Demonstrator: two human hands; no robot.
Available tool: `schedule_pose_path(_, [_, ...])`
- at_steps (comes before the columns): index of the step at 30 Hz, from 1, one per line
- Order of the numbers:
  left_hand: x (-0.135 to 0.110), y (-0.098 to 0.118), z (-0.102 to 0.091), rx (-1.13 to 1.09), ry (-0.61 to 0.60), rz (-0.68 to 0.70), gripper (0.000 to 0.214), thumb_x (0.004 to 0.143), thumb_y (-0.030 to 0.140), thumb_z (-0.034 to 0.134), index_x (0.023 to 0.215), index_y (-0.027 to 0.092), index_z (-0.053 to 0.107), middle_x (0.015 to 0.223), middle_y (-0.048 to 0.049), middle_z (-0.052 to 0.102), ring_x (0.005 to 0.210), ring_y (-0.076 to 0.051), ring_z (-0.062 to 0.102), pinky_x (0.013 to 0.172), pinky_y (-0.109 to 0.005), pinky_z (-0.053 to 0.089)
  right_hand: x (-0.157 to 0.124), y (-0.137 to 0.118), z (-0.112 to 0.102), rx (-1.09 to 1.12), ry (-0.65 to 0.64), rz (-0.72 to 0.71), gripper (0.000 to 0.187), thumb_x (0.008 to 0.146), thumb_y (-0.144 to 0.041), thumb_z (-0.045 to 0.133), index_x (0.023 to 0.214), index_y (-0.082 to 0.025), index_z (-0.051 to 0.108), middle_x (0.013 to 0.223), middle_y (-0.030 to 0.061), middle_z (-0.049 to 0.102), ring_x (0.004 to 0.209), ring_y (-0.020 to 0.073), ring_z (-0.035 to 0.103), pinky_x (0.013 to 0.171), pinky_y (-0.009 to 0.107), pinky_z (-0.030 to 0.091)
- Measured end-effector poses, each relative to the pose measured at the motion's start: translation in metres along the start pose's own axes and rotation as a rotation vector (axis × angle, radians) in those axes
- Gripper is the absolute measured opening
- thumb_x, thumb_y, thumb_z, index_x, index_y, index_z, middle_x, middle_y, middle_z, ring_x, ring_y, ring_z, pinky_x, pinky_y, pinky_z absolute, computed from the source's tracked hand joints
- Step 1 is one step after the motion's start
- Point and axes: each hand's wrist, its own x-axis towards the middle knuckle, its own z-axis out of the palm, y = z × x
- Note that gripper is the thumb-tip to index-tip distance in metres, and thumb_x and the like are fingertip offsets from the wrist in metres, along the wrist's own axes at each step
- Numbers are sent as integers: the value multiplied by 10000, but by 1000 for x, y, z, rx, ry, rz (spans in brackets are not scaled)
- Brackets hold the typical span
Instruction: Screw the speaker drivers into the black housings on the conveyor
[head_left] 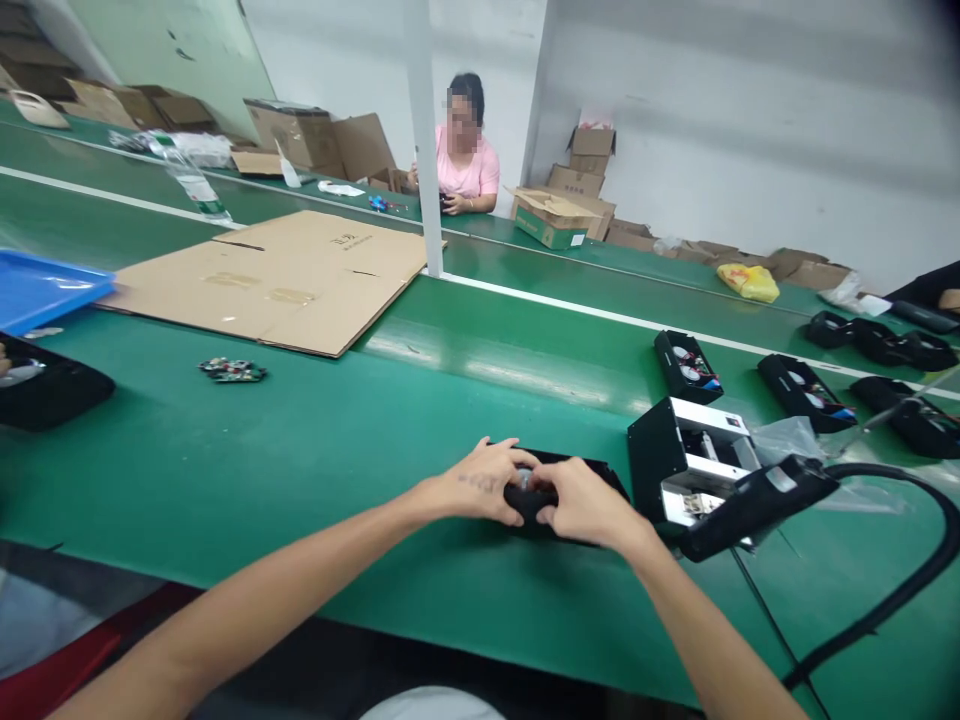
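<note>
On the green bench in front of me lies a black casing [611, 474], partly covered by both hands. My left hand [486, 482] is curled over its left part, thumb at the near side and fingers at the far side. My right hand [589, 502] is closed, with its fingertips bent down into the middle of the casing, close to my left fingers. A small pale, shiny part shows between the hands. What the right fingertips pinch, if anything, is hidden. Just right of the casing stands a black and white machine [667, 465] with its inside exposed.
A black device on a thick cable [765, 505] leans by the machine. Similar open casings with wires [686, 366] lie at the right. Small circuit boards [232, 370], flattened cardboard [300, 270] and a blue tray [49, 290] are left. A post [426, 150] rises mid-bench; a person [469, 165] sits beyond.
</note>
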Motion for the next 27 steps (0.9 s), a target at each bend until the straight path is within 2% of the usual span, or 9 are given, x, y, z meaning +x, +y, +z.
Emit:
schedule_pose_path(1, [7, -1, -11, -47, -43, -14, 212, 746, 374, 928, 773, 218, 787, 1534, 31, 648, 1421, -434, 578, 1181, -592, 438, 7, 2, -10, 8, -20, -1, 276, 750, -143, 750, 1008, -241, 767, 927, 17, 820, 843, 229, 745, 688, 289, 469])
schedule_pose_path(3, [18, -4, -27, -120, -107, -34, 296, 728, 432, 921, 698, 190, 752, 1447, 36, 702, 1150, -294, 735, 986, -378, 545, 19, 5, -22, 5, -36, -8, 259, 715, -206, 815, 968, -237, 771, 854, 6, 807, 791, 224, 731, 620, 280, 429])
schedule_pose_path(4, [22, -5, -31, -140, -130, -43, 319, 713, 455, 919, 698, 186, 749, 1392, 32, 731, 1024, -237, 754, 866, -312, 546, 22, 6, -24, 0, -36, -9, 268, 703, -233, 837, 963, -234, 773, 840, 8, 803, 782, 226, 726, 606, 280, 415])
schedule_pose_path(6, [28, -10, -34, -153, -152, -60, 346, 678, 492, 920, 746, 189, 765, 1289, 24, 773, 898, -182, 739, 713, -255, 499, 23, 7, -22, -15, -16, -7, 321, 697, -261, 854, 1008, -227, 780, 880, 26, 810, 805, 236, 726, 606, 282, 400])
schedule_pose_path(9, [33, -15, -31, -153, -160, -71, 375, 651, 499, 922, 844, 206, 792, 1243, 23, 787, 900, -167, 724, 687, -232, 468, 19, 7, -13, -43, 36, 2, 382, 722, -272, 831, 1098, -217, 783, 940, 53, 816, 804, 238, 714, 607, 286, 375])
schedule_pose_path(14, [35, -17, -29, -171, -189, -78, 426, 656, 515, 919, 948, 228, 803, 1242, 24, 782, 913, -163, 719, 697, -228, 466, 13, 8, -7, -67, 70, -21, 363, 753, -257, 776, 1114, -214, 793, 903, 50, 808, 723, 210, 669, 600, 290, 347])
schedule_pose_path(18, [36, -17, -32, -179, -195, -90, 498, 645, 544, 924, 1018, 239, 800, 1236, 17, 785, 931, -172, 717, 687, -230, 457, 15, 10, -5, -75, 87, -21, 363, 742, -303, 808, 1095, -221, 797, 886, 40, 804, 714, 206, 656, 600, 291, 341])
schedule_pose_path(27, [36, -14, -31, -207, -198, -70, 373, 656, 544, 916, 835, 235, 810, 1257, 49, 759, 952, -148, 709, 700, -213, 444, 26, 9, 3, -122, 136, 69, 242, 698, -364, 854, 919, -268, 835, 730, 3, 752, 690, 213, 657, 596, 311, 303])
